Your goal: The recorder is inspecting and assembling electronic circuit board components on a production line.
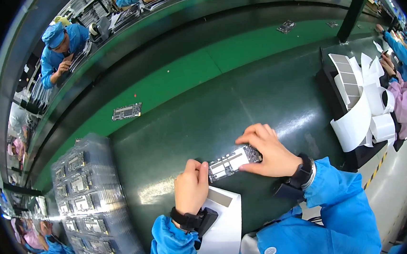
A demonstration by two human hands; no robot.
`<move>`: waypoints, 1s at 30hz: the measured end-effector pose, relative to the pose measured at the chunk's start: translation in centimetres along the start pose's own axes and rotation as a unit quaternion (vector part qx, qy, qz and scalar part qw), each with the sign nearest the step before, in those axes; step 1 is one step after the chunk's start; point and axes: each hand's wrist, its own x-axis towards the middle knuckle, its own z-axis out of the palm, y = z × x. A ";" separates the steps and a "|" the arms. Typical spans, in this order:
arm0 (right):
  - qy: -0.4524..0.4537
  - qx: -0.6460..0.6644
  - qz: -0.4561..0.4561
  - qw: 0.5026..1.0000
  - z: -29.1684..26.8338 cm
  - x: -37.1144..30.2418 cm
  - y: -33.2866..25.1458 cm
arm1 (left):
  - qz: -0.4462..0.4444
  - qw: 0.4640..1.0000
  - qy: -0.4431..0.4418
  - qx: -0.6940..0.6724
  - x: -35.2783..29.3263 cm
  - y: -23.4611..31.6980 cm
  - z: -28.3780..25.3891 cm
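A populated circuit board (230, 165) with silver shield plates is held level between my two hands, above the dark green bench. My left hand (190, 187) pinches its left end between thumb and fingers. At the right end, my right hand (271, 154) spans the board, thumb at the near edge and fingers curled over the far side. Beneath my left wrist hangs a white backing sheet (225, 221) with one grey rectangular label (218, 196) near its top. Dark bands circle both wrists.
Stacked clear plastic trays (117, 181) holding several boards stand at left. Another board (127, 112) lies on the bright green strip, with more farther right. A black box (331, 93) with curled white label sheets (356, 120) sits at right. Co-workers in blue surround the bench.
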 end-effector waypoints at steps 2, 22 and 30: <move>-0.059 -0.014 -0.006 0.998 -0.8 -0.4 0.4 | -0.048 0.998 -0.007 -0.037 0.1 0.1 -0.1; 0.175 -0.147 -0.052 0.972 -1.4 18.3 14.3 | -0.039 0.999 0.018 -0.032 -0.4 -0.2 -0.2; 0.200 -0.174 -0.038 0.964 -1.2 17.7 13.7 | -0.037 0.998 0.021 -0.043 -0.2 -0.5 0.0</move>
